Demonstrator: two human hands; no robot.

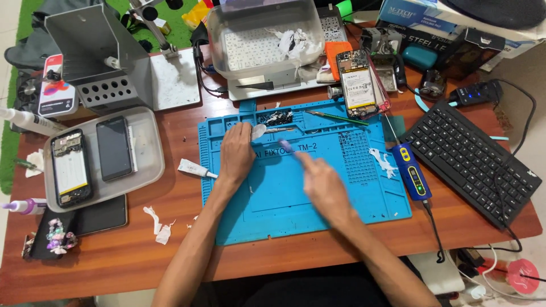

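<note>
Fingers of the right hand (321, 181), just right of frame centre, are blurred; they seem pinched on a small purple-tipped tool (286, 145), though I cannot tell the grip for sure. The left hand (237, 152) lies palm down with fingers together, pressing a small silvery-white part (259, 131) onto the blue work mat (273, 199). That part sits in the mat's upper middle, just above the printed lettering.

It looks thin and light (likely a bit of phone trim), so I judge it easy to bend or flick away; holding it flat by its edges seems safest. The tool looks slim and stiff, best held like a pen.

Nearest the viewer, on the wooden desk (170, 261), lie scraps of white tissue (159, 223) at lower left. One small white tube (193, 168) rests just off the mat's left edge. One blue handheld device (414, 170) lies at the mat's right, beside one black keyboard (472, 162). At mid left, a grey tray (149, 153) holds two phones, one opened (71, 167) and one whole (114, 148). Farther off, one green-handled tool (338, 118) lies along the mat's top, and a third phone (358, 82), back removed, rests at upper centre-right beside one clear plastic tub (264, 37).
</note>
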